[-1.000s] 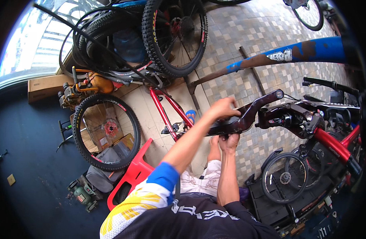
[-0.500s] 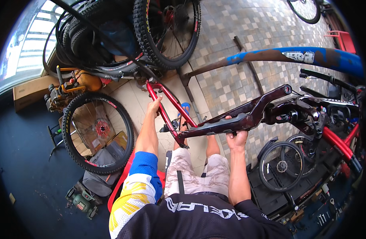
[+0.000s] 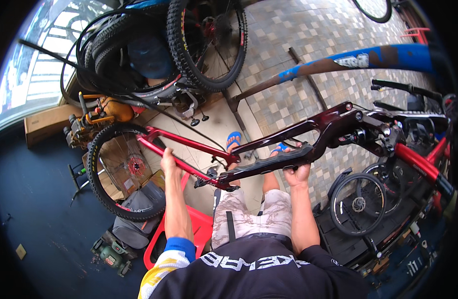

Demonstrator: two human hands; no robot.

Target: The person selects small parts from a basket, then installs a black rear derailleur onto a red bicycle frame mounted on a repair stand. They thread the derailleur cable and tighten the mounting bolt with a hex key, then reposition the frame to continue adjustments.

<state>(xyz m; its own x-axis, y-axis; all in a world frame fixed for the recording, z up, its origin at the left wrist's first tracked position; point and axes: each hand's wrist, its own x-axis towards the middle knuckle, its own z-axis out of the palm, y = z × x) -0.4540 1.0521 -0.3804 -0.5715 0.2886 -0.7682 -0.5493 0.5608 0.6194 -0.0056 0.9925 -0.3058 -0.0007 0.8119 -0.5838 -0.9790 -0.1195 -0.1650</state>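
A bicycle frame (image 3: 308,155) lies across my lap level, with a dark maroon main part and bright red rear stays (image 3: 189,141). My left hand (image 3: 170,163) is closed round the lower red stay near its left end. Closed under the dark tube, right of my legs, is my right hand (image 3: 296,174), its fingertips showing over the far side. To the right, the dark part meets a rear shock (image 3: 356,136) and metal clamp-like parts (image 3: 388,134), where overlap makes the joints hard to tell.
A knobbly wheel (image 3: 94,179) stands at the left, beside a red stool (image 3: 201,226). Tyres and another wheel (image 3: 239,55) crowd the far left. A blue-brown post (image 3: 383,59) crosses at the far right. Small wheels (image 3: 346,226) lie on a black surface at the right.
The frame's red end has swung left and toward me, my left hand going with it. My right hand keeps its hold on the dark tube. The whole view has shifted slightly.
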